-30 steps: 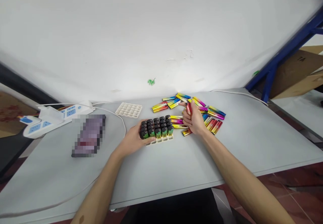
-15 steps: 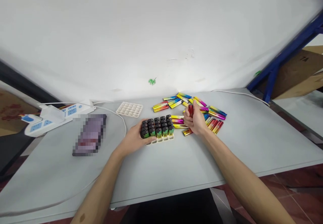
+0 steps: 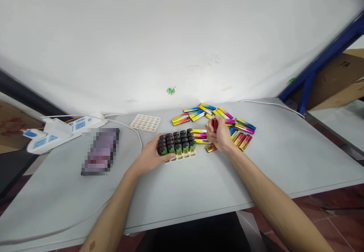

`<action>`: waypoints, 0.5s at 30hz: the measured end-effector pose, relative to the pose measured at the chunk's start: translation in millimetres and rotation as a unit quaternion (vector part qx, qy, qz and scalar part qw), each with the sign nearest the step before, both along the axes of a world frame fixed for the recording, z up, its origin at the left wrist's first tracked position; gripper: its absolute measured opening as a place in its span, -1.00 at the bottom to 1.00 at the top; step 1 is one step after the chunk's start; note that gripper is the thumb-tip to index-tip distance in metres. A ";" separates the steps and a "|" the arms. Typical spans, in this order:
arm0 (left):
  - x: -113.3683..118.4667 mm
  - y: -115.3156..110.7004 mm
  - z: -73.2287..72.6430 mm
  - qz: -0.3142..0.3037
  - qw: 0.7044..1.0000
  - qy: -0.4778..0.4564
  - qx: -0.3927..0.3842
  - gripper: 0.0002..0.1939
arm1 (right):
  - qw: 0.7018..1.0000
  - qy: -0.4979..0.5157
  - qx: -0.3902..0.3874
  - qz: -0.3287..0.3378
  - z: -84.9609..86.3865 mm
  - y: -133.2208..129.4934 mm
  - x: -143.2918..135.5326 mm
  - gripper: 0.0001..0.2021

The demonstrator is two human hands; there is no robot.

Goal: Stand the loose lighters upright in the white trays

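Upright lighters (image 3: 178, 142) with matte black tops and glossy green-to-gold bodies are packed in rows within the left hand's (image 3: 148, 155) reach; their left side is grasped by that hand, its thumb laid along the front; they are seated in a pale moulded tray (image 3: 180, 158), whose front row of oval hollows is exposed beside the thumb. In the right hand (image 3: 223, 136) a shiny red lighter (image 3: 214, 124) is clasped upright, the thumb bent at its top; around and beyond that hand, loose lighters (image 3: 196, 115) in slick rainbow foil colours are scattered flat; past the left hand, a second tray (image 3: 145, 122) with round-edged hollows is set down.

Both hands are supported over a smooth grey table (image 3: 190, 195), backed by a scuffed white wall (image 3: 170, 36); far left of the left hand, a white power strip (image 3: 80, 124) is placed; far right of the right hand, cardboard boxes (image 3: 335, 75) are seen behind a blue frame (image 3: 306, 87).

Compared with one second ago, the right hand's outstretched finger has been folded in and its thumb lowered; the left hand's hold is unchanged.
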State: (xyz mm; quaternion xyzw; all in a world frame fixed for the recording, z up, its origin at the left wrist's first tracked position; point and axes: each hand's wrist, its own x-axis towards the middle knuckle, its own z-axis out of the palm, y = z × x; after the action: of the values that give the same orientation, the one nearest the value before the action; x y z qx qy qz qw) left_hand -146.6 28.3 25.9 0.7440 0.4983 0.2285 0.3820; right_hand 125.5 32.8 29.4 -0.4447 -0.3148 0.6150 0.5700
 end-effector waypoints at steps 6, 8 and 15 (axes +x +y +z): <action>0.2 -0.5 0.0 0.002 1.000 -0.001 -0.005 -0.24 | 1.000 -0.008 0.014 0.012 -4.3 1.8 0.7 -0.46; -0.1 0.0 -0.2 -0.001 1.000 -0.002 -0.006 -0.26 | 1.000 -0.014 0.009 0.010 -5.3 2.7 0.9 -0.48; -0.8 0.9 -0.9 -0.004 1.000 -0.014 -0.011 -0.25 | 0.999 -0.029 0.030 0.000 -2.4 0.7 -0.6 -0.54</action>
State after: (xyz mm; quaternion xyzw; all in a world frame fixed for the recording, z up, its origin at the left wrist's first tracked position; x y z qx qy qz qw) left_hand -147.4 29.2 25.0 0.7386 0.4925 0.2318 0.3977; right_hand 124.8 33.5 27.0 -0.4450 -0.3498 0.5922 0.5736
